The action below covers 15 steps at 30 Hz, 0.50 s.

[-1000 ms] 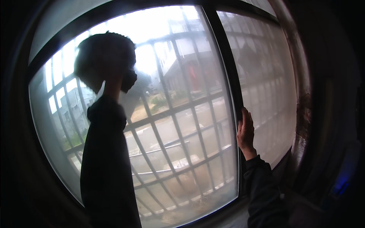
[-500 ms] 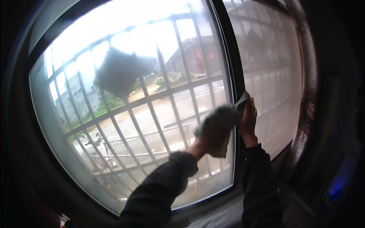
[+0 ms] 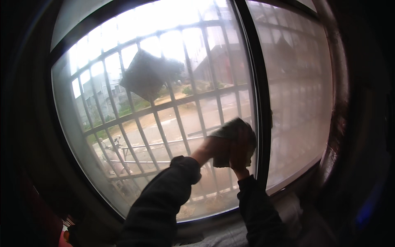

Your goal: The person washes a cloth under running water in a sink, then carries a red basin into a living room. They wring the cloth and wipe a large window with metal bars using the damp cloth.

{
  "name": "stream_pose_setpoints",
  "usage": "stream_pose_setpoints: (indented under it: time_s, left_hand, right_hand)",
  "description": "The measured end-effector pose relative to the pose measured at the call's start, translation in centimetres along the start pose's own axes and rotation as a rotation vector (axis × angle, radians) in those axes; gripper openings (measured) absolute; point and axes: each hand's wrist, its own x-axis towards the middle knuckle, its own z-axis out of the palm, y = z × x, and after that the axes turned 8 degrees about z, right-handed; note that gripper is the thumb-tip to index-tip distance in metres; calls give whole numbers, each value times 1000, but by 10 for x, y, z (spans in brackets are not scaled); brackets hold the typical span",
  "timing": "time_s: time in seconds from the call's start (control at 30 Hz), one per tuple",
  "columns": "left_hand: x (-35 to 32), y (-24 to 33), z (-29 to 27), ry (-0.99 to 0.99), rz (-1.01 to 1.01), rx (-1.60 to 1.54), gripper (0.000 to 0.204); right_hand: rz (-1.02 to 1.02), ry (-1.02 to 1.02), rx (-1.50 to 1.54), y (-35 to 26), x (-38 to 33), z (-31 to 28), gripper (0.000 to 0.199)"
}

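Observation:
A grey-green cloth (image 3: 231,128) is bunched against the lower right part of the left window pane (image 3: 173,131). My left hand (image 3: 216,149) grips it from the left side, its fingers mostly hidden by the folds. Close beside it, my right hand (image 3: 239,154) points upward and holds the cloth's right side, slightly blurred. The two hands almost touch, just left of the dark upright window frame (image 3: 260,103).
Metal bars (image 3: 154,108) cross outside the glass, with a dark diamond-shaped piece (image 3: 144,76) on them. The right pane (image 3: 298,103) looks hazy. A pale sill covering (image 3: 284,212) lies below. A blue glow (image 3: 364,212) shows at the lower right.
My right hand has moved left and down from the upright frame onto the pane. The cloth, stretched between my hands before, is now gathered together. The view has shifted slightly.

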Motion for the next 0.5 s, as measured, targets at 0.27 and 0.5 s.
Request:
stream_pose_setpoints:
  time_s: [0.27, 0.5]
  left_hand:
    - [-22, -89, -134, 597, -111, 137, 36]
    - [-138, -39, -11, 641, -104, 86, 54]
  right_hand:
    - [-650, 181, 78, -157, 137, 4, 49]
    - [-744, -139, -57, -85, 16, 52, 50]
